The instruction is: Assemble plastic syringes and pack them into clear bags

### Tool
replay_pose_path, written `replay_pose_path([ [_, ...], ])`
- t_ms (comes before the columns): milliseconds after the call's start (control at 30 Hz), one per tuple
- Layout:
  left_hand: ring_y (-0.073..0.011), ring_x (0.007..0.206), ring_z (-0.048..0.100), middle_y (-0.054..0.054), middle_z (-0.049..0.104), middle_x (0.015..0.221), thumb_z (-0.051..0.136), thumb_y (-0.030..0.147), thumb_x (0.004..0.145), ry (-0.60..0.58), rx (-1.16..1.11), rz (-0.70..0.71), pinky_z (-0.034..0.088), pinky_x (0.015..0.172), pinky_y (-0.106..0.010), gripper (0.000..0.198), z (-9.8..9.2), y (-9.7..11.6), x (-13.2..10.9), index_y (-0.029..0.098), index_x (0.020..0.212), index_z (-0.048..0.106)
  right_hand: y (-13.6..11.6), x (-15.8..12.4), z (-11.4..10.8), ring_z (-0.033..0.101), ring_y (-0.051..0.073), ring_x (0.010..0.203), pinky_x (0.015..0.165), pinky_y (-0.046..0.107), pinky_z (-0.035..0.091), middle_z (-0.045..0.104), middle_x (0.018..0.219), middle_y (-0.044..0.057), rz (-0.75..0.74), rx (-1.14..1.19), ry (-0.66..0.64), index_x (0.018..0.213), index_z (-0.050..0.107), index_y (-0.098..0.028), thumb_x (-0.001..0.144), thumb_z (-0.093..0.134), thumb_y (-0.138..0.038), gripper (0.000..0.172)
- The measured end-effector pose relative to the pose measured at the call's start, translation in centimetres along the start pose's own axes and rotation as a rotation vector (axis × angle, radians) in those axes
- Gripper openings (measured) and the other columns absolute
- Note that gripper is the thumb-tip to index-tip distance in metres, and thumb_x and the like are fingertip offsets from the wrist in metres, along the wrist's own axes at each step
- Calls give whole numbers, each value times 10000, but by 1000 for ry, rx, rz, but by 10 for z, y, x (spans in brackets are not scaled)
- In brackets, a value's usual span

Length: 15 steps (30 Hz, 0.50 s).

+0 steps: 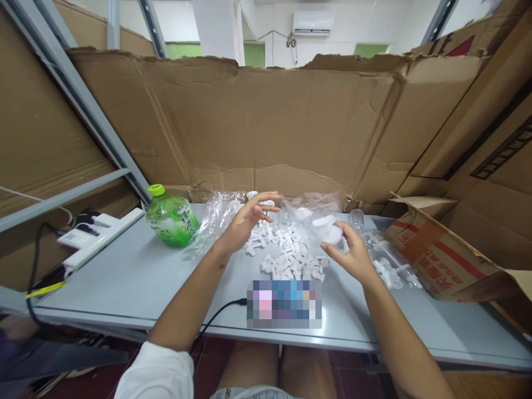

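My left hand [245, 221] hovers above a pile of small white plastic parts [286, 255] on the grey table [137, 282], fingers spread and holding nothing. My right hand [351, 252] is raised just right of the pile, its fingers pinched on a round white plastic cap [330, 230]. Crumpled clear plastic bags [220, 213] lie behind the pile, touching the parts.
A green drink bottle [172, 219] lies on its side at the left. A white power strip [102, 235] with cables sits at the table's left edge. Clear plastic pieces [388, 260] and an open cardboard box [444, 255] are at the right. Cardboard walls [266, 122] stand behind. A black cable [220, 316] hangs over the front edge.
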<state>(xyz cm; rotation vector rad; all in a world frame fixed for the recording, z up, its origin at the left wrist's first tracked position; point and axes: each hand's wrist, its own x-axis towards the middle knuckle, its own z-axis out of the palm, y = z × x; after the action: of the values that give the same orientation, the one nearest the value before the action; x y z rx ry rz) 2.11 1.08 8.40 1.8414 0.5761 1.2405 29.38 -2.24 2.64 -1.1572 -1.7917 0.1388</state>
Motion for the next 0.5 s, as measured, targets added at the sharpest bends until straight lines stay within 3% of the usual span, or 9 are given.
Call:
replay_pose_path([
  [100, -205, 1049, 574, -91, 458, 1323, 473, 491, 849, 54, 85, -22, 490, 814, -304, 405, 4, 1, 0, 239, 1165, 489, 1, 2, -4, 567, 241, 919, 795, 373, 454, 589, 1026, 81, 6, -41, 112, 1093, 509, -213, 725, 654, -364, 423],
  [233, -178, 1001, 585, -83, 557, 1187, 532, 353, 843, 25, 238, -86, 482, 822, -299, 335, 8, -3, 0, 227, 1150, 489, -1, 5, -8, 563, 243, 889, 786, 381, 454, 598, 989, 76, -50, -105, 82, 1070, 531, -219, 713, 665, -371, 411],
  [300, -170, 932, 600, -64, 609, 1090, 507, 329, 850, -81, 365, -163, 484, 780, -297, 305, 9, -10, -3, 228, 1138, 506, -1, 4, -9, 566, 244, 887, 781, 382, 458, 601, 989, 77, -47, -102, 92, 1075, 531, -219, 712, 666, -371, 416],
  [400, -174, 839, 608, -37, 645, 1013, 532, 265, 811, -336, 621, -278, 464, 736, -295, 255, 9, -23, -10, 229, 1059, 578, 4, 3, -8, 574, 246, 911, 792, 384, 461, 602, 1026, 82, 13, -42, 139, 1075, 536, -219, 699, 681, -366, 429],
  [500, -199, 861, 601, -31, 650, 999, 613, 211, 723, -556, 805, -372, 438, 733, -284, 328, 9, -35, -20, 240, 1050, 605, 9, 2, -8, 580, 252, 949, 830, 405, 456, 596, 1063, 94, 105, 97, 224, 1083, 533, -211, 677, 707, -362, 467],
])
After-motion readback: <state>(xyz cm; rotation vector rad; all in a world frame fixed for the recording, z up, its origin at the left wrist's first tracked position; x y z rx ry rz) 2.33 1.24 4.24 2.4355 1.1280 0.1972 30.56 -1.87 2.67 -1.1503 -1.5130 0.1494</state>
